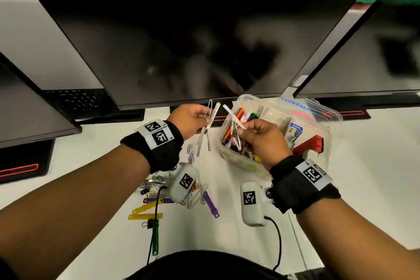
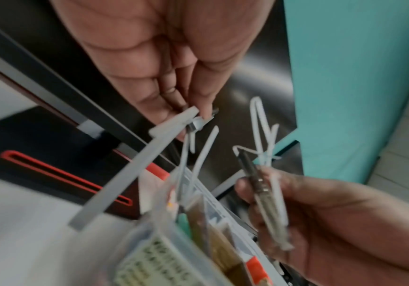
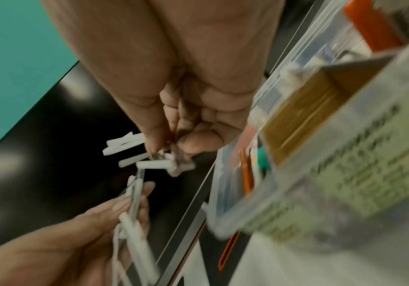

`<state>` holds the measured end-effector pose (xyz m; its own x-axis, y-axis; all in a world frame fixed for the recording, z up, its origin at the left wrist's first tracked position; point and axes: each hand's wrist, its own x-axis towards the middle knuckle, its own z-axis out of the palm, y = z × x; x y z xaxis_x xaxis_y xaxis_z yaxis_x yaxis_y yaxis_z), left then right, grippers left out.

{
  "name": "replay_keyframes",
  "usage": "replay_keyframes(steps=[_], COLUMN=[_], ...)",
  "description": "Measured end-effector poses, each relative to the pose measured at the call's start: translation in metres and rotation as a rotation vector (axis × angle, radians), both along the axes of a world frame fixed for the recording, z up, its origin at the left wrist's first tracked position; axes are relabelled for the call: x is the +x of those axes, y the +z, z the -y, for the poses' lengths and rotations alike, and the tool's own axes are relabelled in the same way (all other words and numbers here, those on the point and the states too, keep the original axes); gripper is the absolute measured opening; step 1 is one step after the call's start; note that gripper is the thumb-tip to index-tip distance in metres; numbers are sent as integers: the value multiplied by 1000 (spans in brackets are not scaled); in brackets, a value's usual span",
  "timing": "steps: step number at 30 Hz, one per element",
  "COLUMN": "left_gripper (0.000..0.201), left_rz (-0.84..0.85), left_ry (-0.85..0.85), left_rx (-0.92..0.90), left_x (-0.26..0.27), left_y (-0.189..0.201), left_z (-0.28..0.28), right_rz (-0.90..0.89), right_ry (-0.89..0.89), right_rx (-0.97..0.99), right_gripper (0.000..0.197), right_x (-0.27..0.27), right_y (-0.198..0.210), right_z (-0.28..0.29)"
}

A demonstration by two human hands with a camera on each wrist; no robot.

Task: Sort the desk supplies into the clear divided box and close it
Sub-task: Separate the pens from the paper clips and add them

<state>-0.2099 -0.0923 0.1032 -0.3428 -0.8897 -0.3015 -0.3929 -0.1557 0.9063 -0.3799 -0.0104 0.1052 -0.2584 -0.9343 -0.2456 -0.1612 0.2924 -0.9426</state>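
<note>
Both hands are raised above the white tabletop (image 1: 363,166), in front of a dark monitor (image 1: 193,52). The left hand (image 1: 189,120) has its fingers (image 2: 164,108) curled round a small bunch of white strips (image 1: 210,125), which look like plastic file fasteners, though blur makes this uncertain; a thin wire loop stands up from the bunch. The right hand (image 1: 261,141) pinches another bunch of white fasteners (image 1: 234,118) between thumb and fingers (image 3: 154,139), directly over the near-left compartment of the clear divided box (image 1: 318,150).

The box sits on the tabletop just beside the right hand, its clear lid (image 1: 318,109) swung open toward the monitor. Pens and markers (image 1: 238,116) stand in the left compartment, a small blue packet (image 1: 295,132) lies in another, and a red object (image 1: 309,143) rests at the right side.

On the tabletop near the left wrist lies a loose pile: coloured paper clips (image 1: 192,154), yellow fastener strips (image 1: 145,212), a purple strip (image 1: 211,206), a green strip (image 1: 155,236) and black binder clips (image 1: 147,224). Each wrist wears a black band with printed markers and a white camera unit.
</note>
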Motion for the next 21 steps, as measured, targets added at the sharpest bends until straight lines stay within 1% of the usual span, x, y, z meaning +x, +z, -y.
replay_keyframes(steps=[3, 5, 8, 12, 14, 18, 19, 21], left_gripper=[23, 25, 25, 29, 32, 32, 27, 7], left_rz=[-60, -96, -85, -66, -53, -148, -159, -131], left_ry=[-85, -125, -141, -152, -133, 13, 48, 88], left_rx=[25, 42, 31, 152, 218, 437, 458, 446], left_x=[-40, -64, -101, -139, -153, -173, -177, -180], left_y=[5, 7, 12, 6, 6, 5, 3, -1], left_z=[-1, -2, -1, 5, 6, 11, 12, 15], right_rz=[8, 21, 6, -48, -63, -18, 8, 98], right_ry=[-202, -277, -331, -351, -344, -337, -343, -366], right_rx=[40, 86, 145, 247, 300, 357, 355, 345], right_gripper=[16, 20, 24, 27, 26, 21, 19, 12], right_x=[-41, -62, -90, -110, -114, -115, -113, -108], right_y=[3, 0, -6, -17, -19, -20, -19, -18], right_z=[-4, -6, -7, 1, 7, 17, 19, 23])
